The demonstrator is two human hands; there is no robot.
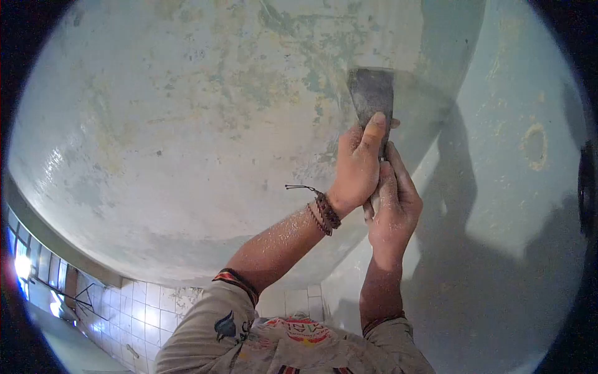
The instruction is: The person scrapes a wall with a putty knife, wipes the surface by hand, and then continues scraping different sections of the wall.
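A dark, wide-bladed scraper (pixel 372 90) points upward, its blade edge at the patchy wall (pixel 205 106). My left hand (pixel 358 165) is closed around its lower blade, with the thumb laid along the face. Just below and to the right, my right hand (pixel 397 212) is closed at the handle end, which the fingers mostly hide. Pale dust speckles both hands and my left forearm. A dark braided bracelet (pixel 327 212) circles my left wrist. Around the blade the wall shows worn white, green and yellowish patches.
A second, pale green wall (pixel 504 181) meets this one at a corner on the right and carries my shadow. It has a round rough patch (pixel 534 147). White floor tiles (pixel 140 311) and a thin dark metal stand (pixel 84 303) appear at lower left.
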